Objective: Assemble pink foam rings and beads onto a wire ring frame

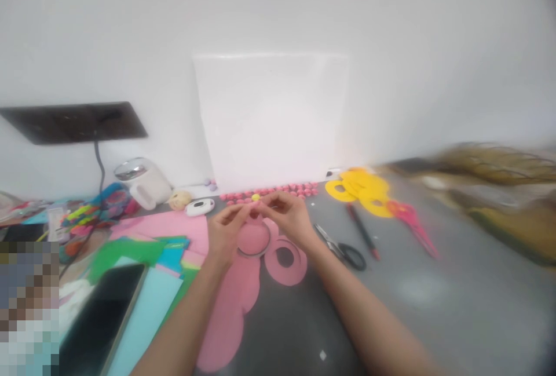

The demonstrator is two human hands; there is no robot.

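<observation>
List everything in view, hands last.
Large sheet: one, white, against the wall
Wall panel: one, dark, left
Cable: one, dark, left
Rounded device: one, white, left
Round item: one, cream, left
Oval item: one, white, left of beads
Beads: many, pink, below sheet
Yellow bead: one, yellow, centre
Yellow cutouts: several, yellow, right
Pink scissors: one, pink, right
Black scissors: one, black, right
Pencil: one, dark, between scissors
Pink cutouts: several, pink, beneath the hands
Coloured sheets: several, green, blue, pink, left
Phone: one, black, lower left
Soft clutter: uncounted, multicoloured, left
Blurred clutter: uncounted, brown, far right
Left hand: one, bare, centre
Right hand: one, bare, centre
</observation>
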